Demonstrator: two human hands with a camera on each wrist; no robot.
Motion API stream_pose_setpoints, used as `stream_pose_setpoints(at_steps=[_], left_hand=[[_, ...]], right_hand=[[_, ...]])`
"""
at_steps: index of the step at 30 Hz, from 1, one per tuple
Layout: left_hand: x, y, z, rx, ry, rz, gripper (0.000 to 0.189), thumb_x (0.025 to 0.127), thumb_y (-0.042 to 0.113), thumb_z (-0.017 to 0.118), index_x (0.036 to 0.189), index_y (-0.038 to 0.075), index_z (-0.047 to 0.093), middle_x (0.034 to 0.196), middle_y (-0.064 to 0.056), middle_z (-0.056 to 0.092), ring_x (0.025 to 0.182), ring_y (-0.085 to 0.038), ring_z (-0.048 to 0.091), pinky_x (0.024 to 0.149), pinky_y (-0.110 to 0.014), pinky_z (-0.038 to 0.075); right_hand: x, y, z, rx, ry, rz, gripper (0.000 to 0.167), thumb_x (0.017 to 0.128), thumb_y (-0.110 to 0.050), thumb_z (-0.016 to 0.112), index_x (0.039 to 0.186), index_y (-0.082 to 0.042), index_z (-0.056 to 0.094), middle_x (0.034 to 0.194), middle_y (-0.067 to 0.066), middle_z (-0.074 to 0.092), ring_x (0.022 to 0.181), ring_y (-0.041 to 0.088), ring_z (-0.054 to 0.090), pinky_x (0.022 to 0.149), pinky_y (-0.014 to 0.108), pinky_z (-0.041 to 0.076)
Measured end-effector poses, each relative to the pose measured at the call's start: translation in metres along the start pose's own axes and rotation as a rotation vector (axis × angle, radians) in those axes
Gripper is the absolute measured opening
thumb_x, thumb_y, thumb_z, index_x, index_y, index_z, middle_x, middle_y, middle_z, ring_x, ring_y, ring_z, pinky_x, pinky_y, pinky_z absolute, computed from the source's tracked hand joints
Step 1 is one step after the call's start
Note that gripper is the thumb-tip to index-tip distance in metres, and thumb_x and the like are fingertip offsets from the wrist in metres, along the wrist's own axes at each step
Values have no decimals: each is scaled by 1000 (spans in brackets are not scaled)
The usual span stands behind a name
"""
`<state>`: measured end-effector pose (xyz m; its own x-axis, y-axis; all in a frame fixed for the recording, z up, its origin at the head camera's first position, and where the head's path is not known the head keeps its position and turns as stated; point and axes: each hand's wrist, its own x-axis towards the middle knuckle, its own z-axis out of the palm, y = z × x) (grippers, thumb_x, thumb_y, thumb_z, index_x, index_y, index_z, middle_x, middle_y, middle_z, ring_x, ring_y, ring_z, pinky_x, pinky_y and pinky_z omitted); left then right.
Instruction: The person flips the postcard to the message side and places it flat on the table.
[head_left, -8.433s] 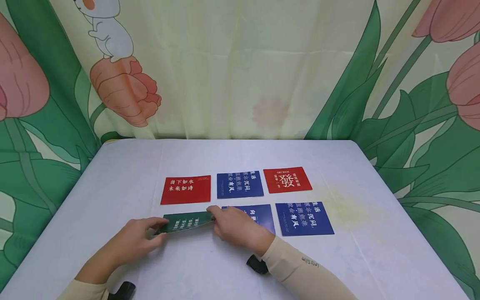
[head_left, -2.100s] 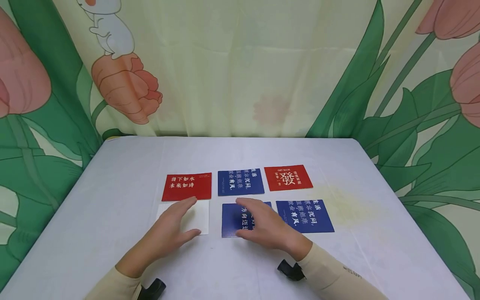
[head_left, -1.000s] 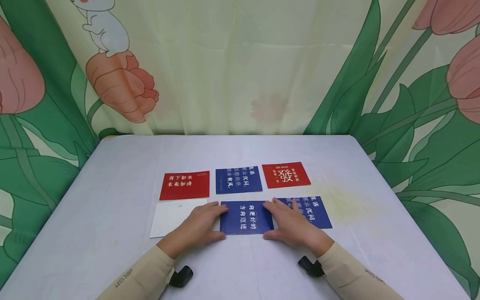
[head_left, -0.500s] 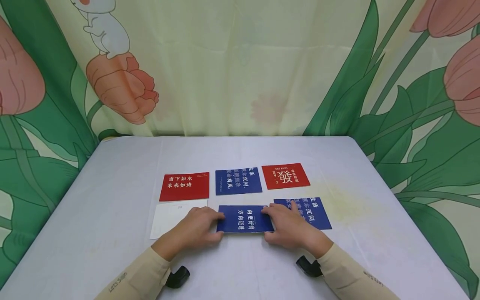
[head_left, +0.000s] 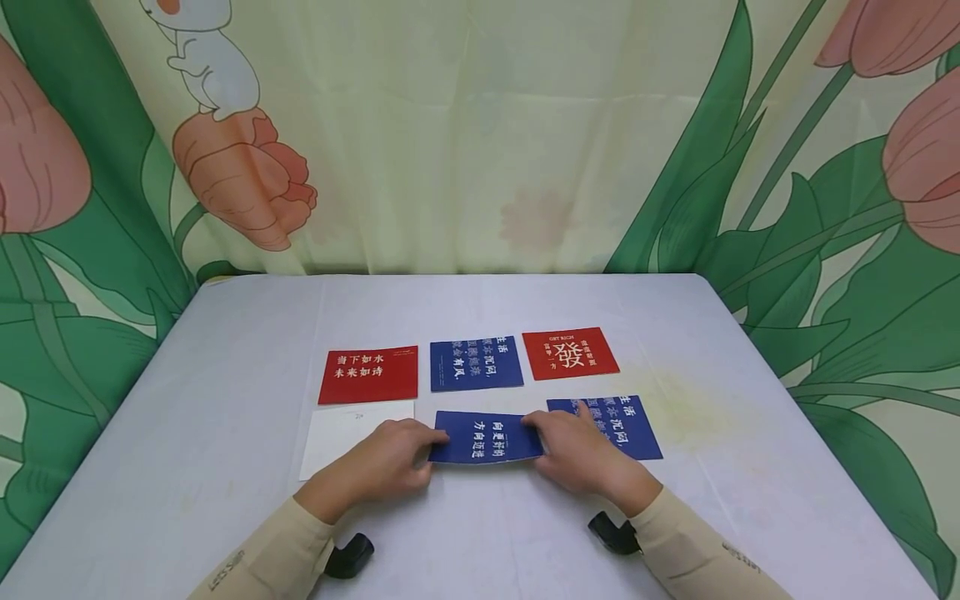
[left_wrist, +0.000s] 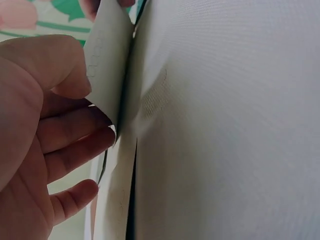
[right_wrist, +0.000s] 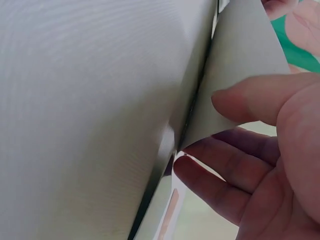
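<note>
Both hands hold a blue postcard [head_left: 486, 438] with white characters, its near edge raised off the table and bowed slightly. My left hand [head_left: 386, 462] pinches its left end between thumb and fingers; my right hand [head_left: 588, 458] pinches the right end. Each wrist view shows the card's pale underside [left_wrist: 107, 65] with a thumb on it. A white card face [head_left: 337, 433] lies left of the held card, partly behind the left hand. Under the right hand's fingers, another blue postcard [head_left: 633, 427] lies flat, partly covered.
Behind, a row holds a red postcard [head_left: 367, 375], a blue postcard [head_left: 477, 364] and a second red postcard [head_left: 572, 353], all lying flat. A white cloth covers the table [head_left: 225, 417]. A printed curtain [head_left: 465, 150] hangs at the far edge.
A green postcard, earlier held in both hands, gave way to a white face at front left. Both hands then moved right to the blue postcard, gripped its ends and raised its near edge.
</note>
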<state>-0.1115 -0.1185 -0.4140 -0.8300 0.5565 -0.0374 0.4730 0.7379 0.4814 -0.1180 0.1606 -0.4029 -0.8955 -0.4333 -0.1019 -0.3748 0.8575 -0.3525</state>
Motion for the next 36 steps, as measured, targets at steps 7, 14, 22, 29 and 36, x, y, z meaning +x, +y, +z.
stream_pose_setpoints(at_steps=[7,14,22,29,36], left_hand=[[3,0,0,-28,100,-65,34,85,2,66,119,3,71,112,-9,72,105,-28,66,92,-43,53],[10,4,0,-87,236,-168,31,85,-3,70,115,4,70,100,-1,73,99,-24,67,89,-39,54],[11,3,3,-262,417,-200,44,85,-3,76,123,6,57,100,-8,73,100,-29,70,88,-41,56],[10,1,3,-343,522,-206,48,85,-3,75,125,3,48,102,-13,73,92,-27,72,85,-41,57],[10,3,4,-347,602,-185,39,84,-3,77,118,0,59,120,-14,65,91,-24,72,86,-42,55]], right_hand=[[3,2,1,35,58,-2,36,88,0,66,124,0,64,121,14,68,117,33,62,111,59,32],[4,5,4,84,94,15,31,91,0,64,122,-2,66,117,11,70,107,28,66,97,47,50],[5,6,5,202,196,32,23,93,-7,69,115,-4,63,100,7,73,83,19,67,77,37,56],[7,2,2,369,263,97,47,91,-6,72,131,-1,49,91,3,72,72,12,61,67,28,52],[9,1,0,466,283,144,47,88,-3,74,129,-4,50,94,3,65,71,11,60,62,25,53]])
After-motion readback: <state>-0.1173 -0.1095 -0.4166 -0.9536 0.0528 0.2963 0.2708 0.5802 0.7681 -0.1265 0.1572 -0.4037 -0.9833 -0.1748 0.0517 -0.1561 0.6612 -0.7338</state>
